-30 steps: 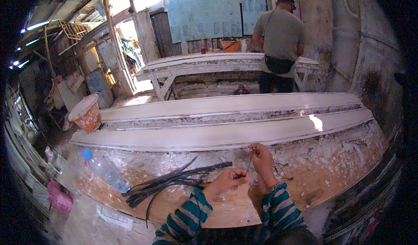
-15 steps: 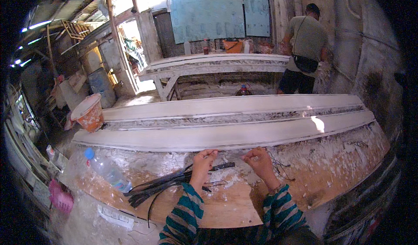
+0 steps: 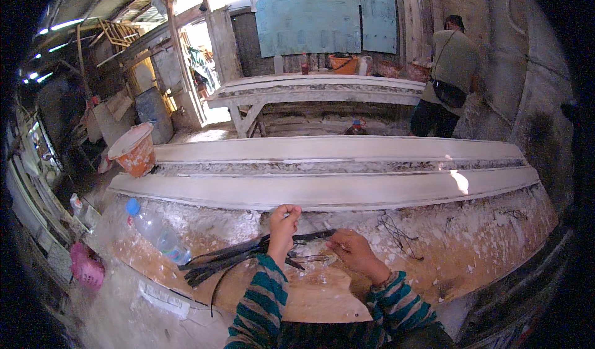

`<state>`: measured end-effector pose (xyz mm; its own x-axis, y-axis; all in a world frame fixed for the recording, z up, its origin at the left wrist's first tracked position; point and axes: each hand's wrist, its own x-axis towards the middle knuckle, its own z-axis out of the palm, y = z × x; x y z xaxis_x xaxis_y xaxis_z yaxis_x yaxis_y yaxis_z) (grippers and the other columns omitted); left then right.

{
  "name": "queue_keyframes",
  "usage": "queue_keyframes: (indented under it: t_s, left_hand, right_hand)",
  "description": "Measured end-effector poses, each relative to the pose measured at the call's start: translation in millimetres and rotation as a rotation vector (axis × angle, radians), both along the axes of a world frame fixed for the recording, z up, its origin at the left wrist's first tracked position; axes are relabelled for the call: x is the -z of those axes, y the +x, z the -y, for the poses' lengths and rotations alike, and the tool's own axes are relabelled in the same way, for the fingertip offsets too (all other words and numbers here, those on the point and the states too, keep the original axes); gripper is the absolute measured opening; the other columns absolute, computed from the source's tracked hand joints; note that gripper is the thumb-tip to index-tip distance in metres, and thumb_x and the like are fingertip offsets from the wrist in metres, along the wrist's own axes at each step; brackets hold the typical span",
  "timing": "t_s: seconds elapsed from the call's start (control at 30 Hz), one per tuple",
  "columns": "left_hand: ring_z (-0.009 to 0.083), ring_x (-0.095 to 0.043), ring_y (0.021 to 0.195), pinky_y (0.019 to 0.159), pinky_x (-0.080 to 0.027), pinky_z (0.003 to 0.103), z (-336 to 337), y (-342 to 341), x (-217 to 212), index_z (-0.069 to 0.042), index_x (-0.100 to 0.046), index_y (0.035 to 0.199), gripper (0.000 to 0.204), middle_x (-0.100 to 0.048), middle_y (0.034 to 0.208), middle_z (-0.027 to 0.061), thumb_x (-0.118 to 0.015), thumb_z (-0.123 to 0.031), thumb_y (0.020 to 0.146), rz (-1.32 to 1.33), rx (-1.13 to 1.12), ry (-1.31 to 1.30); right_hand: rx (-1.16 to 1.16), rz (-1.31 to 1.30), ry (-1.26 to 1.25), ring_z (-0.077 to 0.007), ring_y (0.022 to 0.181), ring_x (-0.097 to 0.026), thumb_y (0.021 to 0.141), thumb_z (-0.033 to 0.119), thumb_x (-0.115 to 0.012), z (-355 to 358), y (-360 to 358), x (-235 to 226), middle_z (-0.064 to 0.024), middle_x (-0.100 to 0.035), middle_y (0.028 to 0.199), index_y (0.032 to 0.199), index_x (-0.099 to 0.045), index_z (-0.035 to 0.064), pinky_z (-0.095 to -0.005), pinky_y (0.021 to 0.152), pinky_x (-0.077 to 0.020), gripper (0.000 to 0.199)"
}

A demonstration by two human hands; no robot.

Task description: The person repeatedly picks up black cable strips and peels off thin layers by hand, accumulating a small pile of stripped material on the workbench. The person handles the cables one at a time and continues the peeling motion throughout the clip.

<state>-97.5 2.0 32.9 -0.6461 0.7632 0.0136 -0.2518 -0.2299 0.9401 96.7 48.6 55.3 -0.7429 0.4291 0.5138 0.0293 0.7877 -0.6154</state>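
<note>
Bundle of black strips lying on the plaster-spattered counter. Left hand, grip closed on the bundle's end; right hand at 3 o'clock, grip unclear. Plastic bottle at 9 o'clock.

rough plaster-crusted wooden board, clear plastic bottle

I count two hands of mine, a left hand and a right hand, over one bundle of black strips on one board. There is one bottle, one bucket and two long white mouldings, a near one and a far one. I see one other person and two blue panels.
</note>
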Motion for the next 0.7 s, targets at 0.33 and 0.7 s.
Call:
queue_keyframes:
  t_s: [0.33, 0.7]
  left_hand:
    - [0.0038, -0.040, 0.050, 0.044, -0.032, 0.019, 4, 0, -17, -0.006, -0.058, 0.081, 0.015, -0.048, 0.063, -0.0040, -0.062, -0.020, 0.080, -0.315, 0.012, -0.094]
    - [0.0109, -0.054, 0.071, 0.058, -0.044, 0.023, 31, 9, -35, -0.009, -0.061, 0.101, 0.027, -0.059, 0.087, 0.0019, -0.065, -0.014, 0.075, -0.737, 0.208, -0.054]
  right_hand:
    - [0.017, 0.071, 0.037, -0.0307, 0.067, -0.054, 0.077, 0.011, -0.058, -11, 13, -8, -0.0131, -0.054, 0.070, 0.075, -0.057, 0.0021, -0.0362, 0.061, -0.0420, 0.009]
    - [0.352, 0.097, 0.037, -0.0298, 0.070, -0.059, 0.073, 0.014, -0.063, -49, 23, 19, -0.0114, -0.062, 0.075, 0.076, -0.064, 0.0037, -0.0358, 0.063, -0.0458, 0.010]
